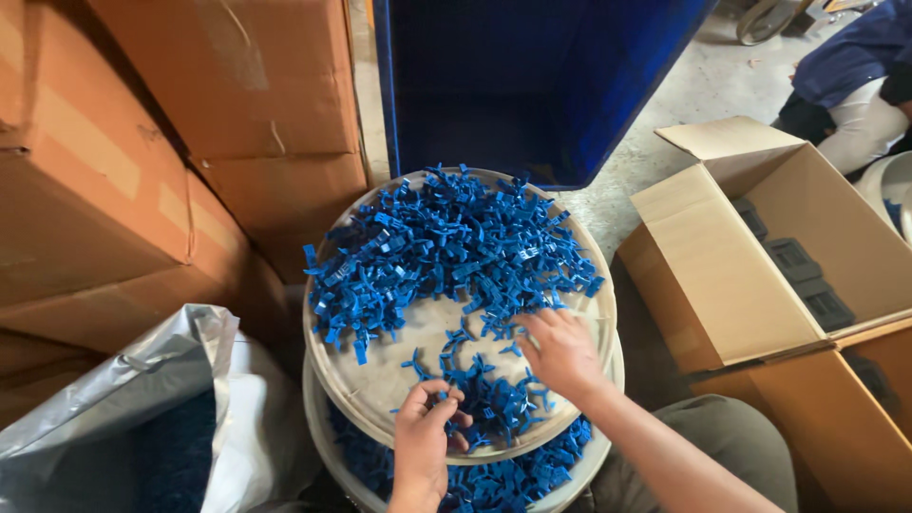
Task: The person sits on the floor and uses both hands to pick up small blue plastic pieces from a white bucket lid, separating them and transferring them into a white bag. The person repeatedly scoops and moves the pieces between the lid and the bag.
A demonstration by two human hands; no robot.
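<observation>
Beside stacked brown cartons (142,142), both hands (423,442) (560,351) among blue plastic clips (446,247).

arms: bare, no sleeves | hands: no gloves | trousers (731,432): grey-olive

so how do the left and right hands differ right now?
The left hand is curled, pinching a small blue plastic piece near the tray's front edge; the right hand lies flatter, fingers spread into the blue pile, farther from the body. Both are bare and over the same round tray.
</observation>
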